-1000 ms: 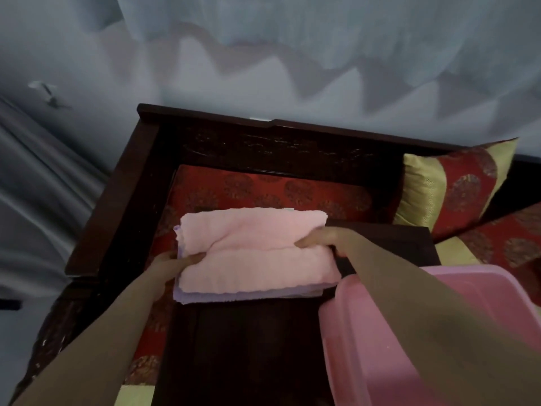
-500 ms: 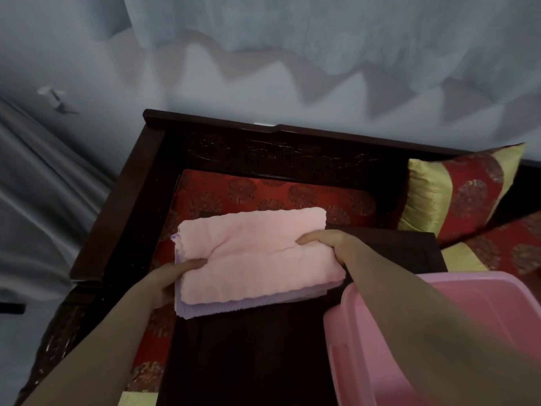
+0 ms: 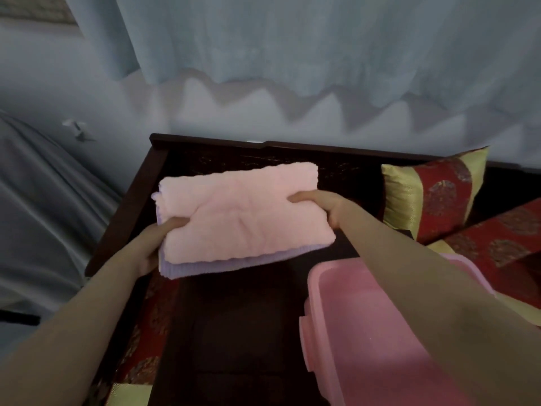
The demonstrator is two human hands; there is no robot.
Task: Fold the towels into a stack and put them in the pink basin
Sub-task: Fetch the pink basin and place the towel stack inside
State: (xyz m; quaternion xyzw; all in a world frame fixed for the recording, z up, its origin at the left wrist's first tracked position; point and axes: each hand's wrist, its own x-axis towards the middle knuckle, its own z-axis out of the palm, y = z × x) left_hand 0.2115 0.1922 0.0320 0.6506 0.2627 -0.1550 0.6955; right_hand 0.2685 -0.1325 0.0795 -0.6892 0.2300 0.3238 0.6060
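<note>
since a second ago the towel stack has come up off the dark wooden table (image 3: 234,332) and now sits higher in my view, covering part of the carved bench back (image 3: 345,168) behind it. both hands have risen with it.

the stack is two folded towels: a pink towel (image 3: 243,212) on top and a lilac towel (image 3: 228,263) under it, whose edge shows along the near and left sides. it hangs in the air, tilted a little down to the right.

my left hand (image 3: 155,238) grips the stack's left end, thumb pressed on top of the pink towel and the fingers hidden beneath. my right hand (image 3: 319,205) grips the right end the same way, thumb on top, the rest tucked under.

the pink basin (image 3: 351,332) stands at the lower right on the table, near the stack's right corner but apart from it; my right forearm crosses over its far rim. i see nothing inside the part that shows.

a red and gold pillow (image 3: 433,194) leans at the right, a red patterned seat pad (image 3: 146,332) shows left of the table, and a pale curtain (image 3: 322,39) hangs behind.
</note>
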